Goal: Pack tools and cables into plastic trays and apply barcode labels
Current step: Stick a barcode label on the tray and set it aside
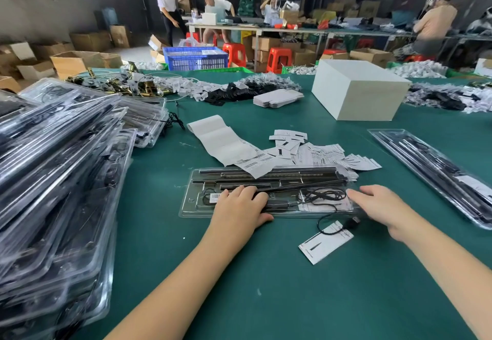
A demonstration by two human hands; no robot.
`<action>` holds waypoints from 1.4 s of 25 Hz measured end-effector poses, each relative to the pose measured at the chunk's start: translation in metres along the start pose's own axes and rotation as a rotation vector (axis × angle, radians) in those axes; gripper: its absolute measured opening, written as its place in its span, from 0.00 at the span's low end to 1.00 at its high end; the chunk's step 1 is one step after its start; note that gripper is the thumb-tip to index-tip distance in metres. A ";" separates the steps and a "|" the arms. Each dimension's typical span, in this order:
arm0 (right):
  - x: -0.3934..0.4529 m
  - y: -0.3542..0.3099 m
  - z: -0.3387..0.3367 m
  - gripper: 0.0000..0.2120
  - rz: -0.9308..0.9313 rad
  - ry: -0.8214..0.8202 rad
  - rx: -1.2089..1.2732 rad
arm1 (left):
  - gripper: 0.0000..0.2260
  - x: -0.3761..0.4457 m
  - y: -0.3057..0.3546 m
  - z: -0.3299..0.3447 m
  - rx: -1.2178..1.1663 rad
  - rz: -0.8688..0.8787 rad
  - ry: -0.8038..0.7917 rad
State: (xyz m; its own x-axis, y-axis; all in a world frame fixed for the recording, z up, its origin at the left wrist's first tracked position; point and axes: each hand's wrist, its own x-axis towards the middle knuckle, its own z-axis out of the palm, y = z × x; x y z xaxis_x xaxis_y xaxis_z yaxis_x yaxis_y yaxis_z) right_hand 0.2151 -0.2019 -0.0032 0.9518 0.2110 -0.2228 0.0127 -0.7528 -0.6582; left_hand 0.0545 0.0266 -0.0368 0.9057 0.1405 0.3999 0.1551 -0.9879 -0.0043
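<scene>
A clear plastic tray [197, 193] lies flat on the green table, holding black rods and a coiled black cable [323, 196]. A small barcode label [215, 197] is stuck near its left end. My left hand [239, 206] lies flat on the tray's middle, fingers straight, pressing down. My right hand [383, 206] rests with straight fingers on the tray's right end. A black plug on a thin cable [351, 223] trails out of the tray over a white card [326, 242]. A strip of barcode labels [223, 140] lies behind the tray.
A tall stack of filled clear trays [58, 180] fills the left side. Another filled tray [436, 172] lies at the right. Loose paper slips [319, 150] are behind the tray, a white box [356, 89] further back. People work at far tables.
</scene>
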 end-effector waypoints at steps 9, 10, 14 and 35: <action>0.011 0.001 -0.021 0.06 0.243 -0.221 0.551 | 0.18 -0.004 -0.003 0.001 -0.043 0.021 0.080; 0.010 0.005 -0.019 0.07 0.229 -0.208 0.583 | 0.18 -0.004 -0.003 0.002 -0.048 0.024 0.088; 0.008 0.008 -0.014 0.10 0.239 -0.175 0.697 | 0.19 -0.005 -0.004 0.004 -0.052 0.016 0.112; -0.002 0.000 -0.021 0.09 0.285 -0.299 0.780 | 0.22 -0.007 -0.003 0.005 -0.059 -0.035 0.167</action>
State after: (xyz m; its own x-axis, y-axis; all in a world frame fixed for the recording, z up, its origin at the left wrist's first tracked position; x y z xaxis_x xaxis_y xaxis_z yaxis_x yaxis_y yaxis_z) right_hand 0.2199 -0.2156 0.0122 0.7651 0.3166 -0.5607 -0.5301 -0.1845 -0.8276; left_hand 0.0495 0.0288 -0.0445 0.8211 0.1672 0.5458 0.1579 -0.9854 0.0643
